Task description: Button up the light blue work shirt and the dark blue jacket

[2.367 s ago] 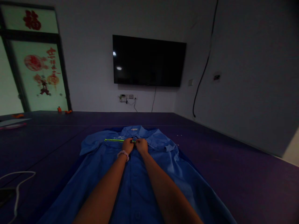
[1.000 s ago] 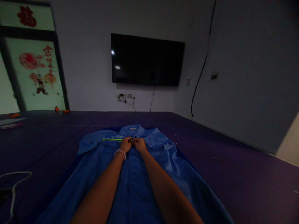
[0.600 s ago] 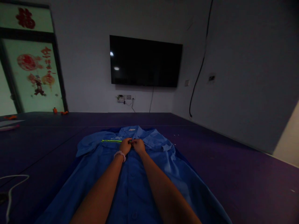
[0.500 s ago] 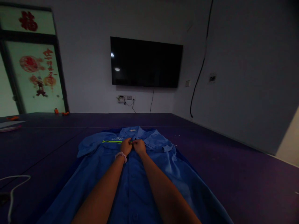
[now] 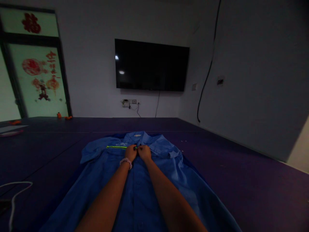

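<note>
A blue short-sleeved work shirt [image 5: 154,180] is spread front side up, its collar at the far end and a bright green-yellow stripe across the chest under white letters. My left hand [image 5: 131,152], with a scrunchie [image 5: 126,163] on its wrist, is closed on the shirt's front placket below the collar. Right beside it, my right hand [image 5: 144,152] pinches the same part of the placket. The fingertips almost meet, and what lies between them is too small and dark to make out clearly.
The shirt lies on a broad dark purple surface [image 5: 231,167]. A white cable [image 5: 18,190] runs at the left edge. Small orange objects [image 5: 68,118] sit at the back left. Beyond are a wall television [image 5: 152,66] and a hanging black cable [image 5: 205,80].
Both hands stay at the same spot on the placket, with only slight shifts of the fingers. The view has moved very slightly.
</note>
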`<action>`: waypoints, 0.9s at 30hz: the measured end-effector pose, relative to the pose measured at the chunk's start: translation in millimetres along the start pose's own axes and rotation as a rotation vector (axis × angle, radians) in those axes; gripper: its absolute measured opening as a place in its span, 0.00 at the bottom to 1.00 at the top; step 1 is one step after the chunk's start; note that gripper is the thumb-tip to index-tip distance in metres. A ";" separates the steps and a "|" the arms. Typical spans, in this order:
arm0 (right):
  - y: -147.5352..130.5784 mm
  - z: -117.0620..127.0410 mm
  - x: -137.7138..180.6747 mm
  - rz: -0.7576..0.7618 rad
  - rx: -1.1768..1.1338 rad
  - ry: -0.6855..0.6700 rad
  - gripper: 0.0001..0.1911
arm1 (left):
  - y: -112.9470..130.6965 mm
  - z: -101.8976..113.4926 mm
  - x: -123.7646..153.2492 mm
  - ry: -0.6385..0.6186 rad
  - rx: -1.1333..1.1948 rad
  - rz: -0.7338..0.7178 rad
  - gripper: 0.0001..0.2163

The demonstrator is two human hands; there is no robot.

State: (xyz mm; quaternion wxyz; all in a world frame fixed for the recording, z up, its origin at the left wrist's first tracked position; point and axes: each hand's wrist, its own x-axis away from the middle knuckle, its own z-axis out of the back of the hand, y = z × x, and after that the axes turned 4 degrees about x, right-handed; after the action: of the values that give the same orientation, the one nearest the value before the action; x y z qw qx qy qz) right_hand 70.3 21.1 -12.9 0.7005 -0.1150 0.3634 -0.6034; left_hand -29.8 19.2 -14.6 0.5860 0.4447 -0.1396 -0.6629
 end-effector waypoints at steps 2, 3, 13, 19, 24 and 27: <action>-0.2 0.3 0.5 0.005 -0.004 -0.002 0.13 | -0.1 -0.1 0.2 -0.001 -0.001 0.002 0.12; -0.2 0.3 0.6 0.008 -0.005 -0.003 0.13 | -0.2 -0.2 0.2 -0.001 -0.002 0.004 0.12; 2.3 -1.6 -1.3 0.024 -0.019 -0.005 0.14 | -4.8 -2.5 -2.3 -0.024 0.000 0.009 0.15; 5.1 -1.0 -1.6 0.054 -0.037 -0.057 0.16 | -6.8 -3.1 -3.5 -0.046 0.007 -0.010 0.16; 5.1 -1.3 -1.8 0.066 -0.016 -0.081 0.16 | -5.5 -2.8 -2.3 -0.051 0.006 -0.024 0.17; 5.2 -2.2 -2.5 0.075 0.004 -0.072 0.15 | -4.7 -2.6 -1.6 -0.052 0.009 -0.025 0.17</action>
State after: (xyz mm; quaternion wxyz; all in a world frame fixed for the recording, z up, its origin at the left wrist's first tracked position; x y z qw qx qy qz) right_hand 72.8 25.4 -16.7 0.7355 -0.1215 0.3406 -0.5730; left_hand -31.0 22.8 -18.7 0.5719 0.4318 -0.1520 -0.6807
